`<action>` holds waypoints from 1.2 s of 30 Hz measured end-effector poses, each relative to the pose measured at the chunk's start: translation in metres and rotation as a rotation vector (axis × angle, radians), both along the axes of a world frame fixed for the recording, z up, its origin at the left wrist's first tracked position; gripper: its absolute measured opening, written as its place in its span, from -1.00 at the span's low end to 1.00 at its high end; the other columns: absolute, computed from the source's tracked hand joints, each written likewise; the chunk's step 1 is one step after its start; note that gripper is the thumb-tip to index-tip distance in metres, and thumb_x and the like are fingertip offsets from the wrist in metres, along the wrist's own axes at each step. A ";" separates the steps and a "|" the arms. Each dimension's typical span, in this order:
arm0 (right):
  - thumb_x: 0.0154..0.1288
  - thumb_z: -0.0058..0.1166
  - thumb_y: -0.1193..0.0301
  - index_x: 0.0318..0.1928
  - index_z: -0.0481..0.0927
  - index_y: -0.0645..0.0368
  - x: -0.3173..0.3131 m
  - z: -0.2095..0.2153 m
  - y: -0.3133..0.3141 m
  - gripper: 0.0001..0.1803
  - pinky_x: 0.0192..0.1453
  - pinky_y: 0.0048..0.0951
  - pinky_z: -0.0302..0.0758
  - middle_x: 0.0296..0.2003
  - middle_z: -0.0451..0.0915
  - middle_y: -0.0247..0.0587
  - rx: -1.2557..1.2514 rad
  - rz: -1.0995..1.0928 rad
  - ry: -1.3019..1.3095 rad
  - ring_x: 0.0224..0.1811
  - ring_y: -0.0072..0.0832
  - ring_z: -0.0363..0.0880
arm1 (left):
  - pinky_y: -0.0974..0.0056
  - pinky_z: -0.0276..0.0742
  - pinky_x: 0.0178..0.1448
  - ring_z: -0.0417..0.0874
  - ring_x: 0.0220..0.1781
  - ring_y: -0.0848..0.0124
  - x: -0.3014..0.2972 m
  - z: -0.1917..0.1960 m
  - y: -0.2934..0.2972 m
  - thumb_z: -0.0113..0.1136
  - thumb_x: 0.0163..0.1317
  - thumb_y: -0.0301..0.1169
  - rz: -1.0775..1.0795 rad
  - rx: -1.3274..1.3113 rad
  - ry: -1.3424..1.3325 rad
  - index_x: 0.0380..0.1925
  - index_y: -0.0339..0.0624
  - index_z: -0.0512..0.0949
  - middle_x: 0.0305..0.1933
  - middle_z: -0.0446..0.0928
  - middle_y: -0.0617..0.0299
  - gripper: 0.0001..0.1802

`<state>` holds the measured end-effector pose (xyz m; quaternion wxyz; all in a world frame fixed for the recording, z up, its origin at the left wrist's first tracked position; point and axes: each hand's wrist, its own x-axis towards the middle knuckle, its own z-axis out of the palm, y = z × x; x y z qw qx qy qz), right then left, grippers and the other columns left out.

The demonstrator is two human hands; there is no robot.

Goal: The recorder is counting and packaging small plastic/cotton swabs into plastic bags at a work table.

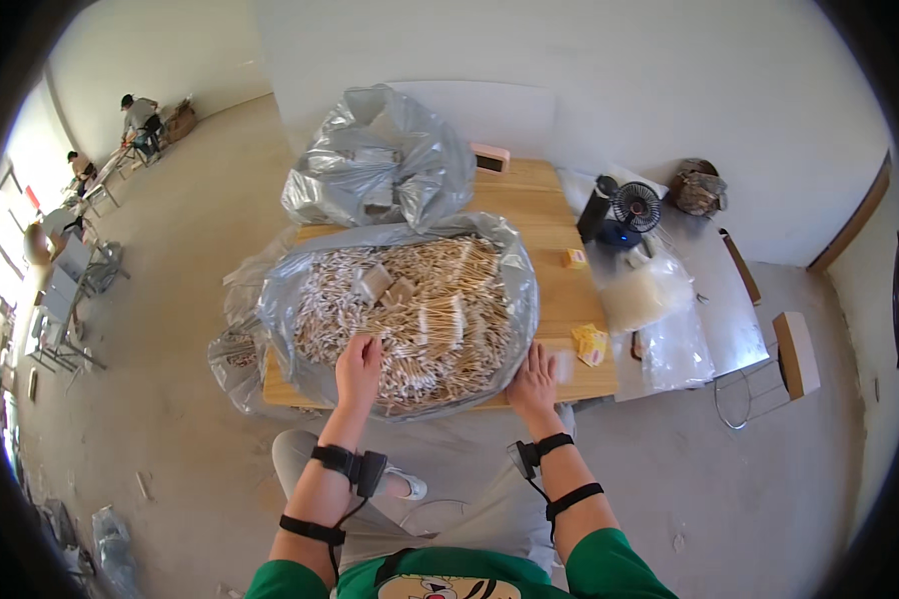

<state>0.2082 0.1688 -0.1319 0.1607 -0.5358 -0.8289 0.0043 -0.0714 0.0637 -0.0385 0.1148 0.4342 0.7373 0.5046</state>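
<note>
A big heap of cotton swabs (410, 339) fills an opened grey plastic bag (525, 270) on the wooden table. My left hand (358, 374) is over the near left part of the heap with its fingers curled together. Whatever it may hold is too small to make out. My right hand (535, 379) lies flat on the table beside the bag's near right edge, fingers stretched out. Just right of those fingers is a small clear plastic piece (562, 365). Small packed blocks (374, 284) rest on top of the swabs.
Behind stands another grey bag (380, 150). Yellow packets (589, 344) and a small yellow box (574, 259) lie on the table's right side. A metal side table holds a black fan (636, 207) and clear plastic bags (649, 295). Other people work far left.
</note>
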 end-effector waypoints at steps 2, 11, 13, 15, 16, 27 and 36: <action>0.17 -0.09 0.18 0.33 0.08 0.30 0.000 -0.006 -0.002 -0.24 0.46 -0.03 -0.20 0.35 0.06 0.02 -0.064 -0.038 -0.022 0.44 -0.17 -0.09 | 0.17 0.42 -0.36 0.52 -0.46 0.11 -0.025 0.000 0.016 0.14 0.18 -0.39 0.013 0.010 0.141 -0.44 -0.22 0.46 -0.54 0.48 0.07 -0.86; 0.20 -0.17 0.20 0.27 0.22 0.31 -0.005 0.016 -0.009 -0.33 0.45 -0.01 -0.19 0.33 0.14 0.00 -0.058 -0.034 -0.006 0.42 -0.17 -0.01 | 0.08 0.43 0.01 0.49 -0.06 0.03 -0.084 -0.009 0.096 0.28 0.04 -0.32 0.024 -0.208 0.610 -0.28 -0.24 0.54 -0.15 0.49 0.01 -0.72; 0.19 -0.16 0.19 0.27 0.23 0.31 -0.005 0.014 -0.008 -0.33 0.45 -0.01 -0.18 0.33 0.14 0.00 -0.042 -0.044 -0.010 0.42 -0.17 0.00 | 0.09 0.44 0.01 0.49 -0.04 0.04 -0.085 -0.011 0.107 0.33 -0.02 -0.26 0.036 -0.318 0.630 -0.29 -0.23 0.54 -0.15 0.48 0.02 -0.66; 0.18 -0.15 0.19 0.27 0.23 0.30 -0.005 0.011 -0.008 -0.32 0.45 -0.02 -0.18 0.33 0.14 -0.01 -0.050 -0.045 0.027 0.42 -0.18 0.00 | 0.10 0.44 0.00 0.49 -0.03 0.06 -0.084 -0.014 0.116 0.38 -0.09 -0.21 0.045 -0.425 0.647 -0.29 -0.22 0.54 -0.14 0.48 0.03 -0.60; 0.18 -0.15 0.19 0.27 0.23 0.30 -0.005 0.010 -0.007 -0.32 0.45 -0.02 -0.18 0.33 0.14 -0.01 -0.047 -0.053 0.026 0.42 -0.18 0.00 | 0.09 0.43 0.01 0.49 -0.04 0.07 -0.084 -0.016 0.119 0.40 -0.12 -0.19 0.057 -0.488 0.626 -0.30 -0.20 0.55 -0.16 0.49 0.04 -0.58; 0.07 0.02 0.33 0.22 0.25 0.33 -0.001 0.019 -0.011 -0.33 0.45 -0.06 -0.12 0.31 0.15 0.05 0.046 -0.014 0.184 0.42 -0.11 -0.03 | 0.18 0.42 -0.25 0.52 -0.38 0.19 -0.081 0.005 0.080 0.37 -0.06 -0.29 0.222 0.088 0.230 -0.32 -0.26 0.48 -0.38 0.51 0.12 -0.63; 0.13 0.07 0.53 0.04 0.34 0.29 -0.001 0.062 -0.032 -0.57 0.14 -0.13 0.31 -0.02 0.40 0.06 0.197 -0.202 0.750 0.04 -0.09 0.39 | 0.42 0.35 -0.42 0.43 -0.47 0.56 -0.014 0.033 -0.010 0.33 0.06 -0.31 0.037 0.109 -0.467 -0.30 -0.32 0.47 -0.48 0.45 0.30 -0.66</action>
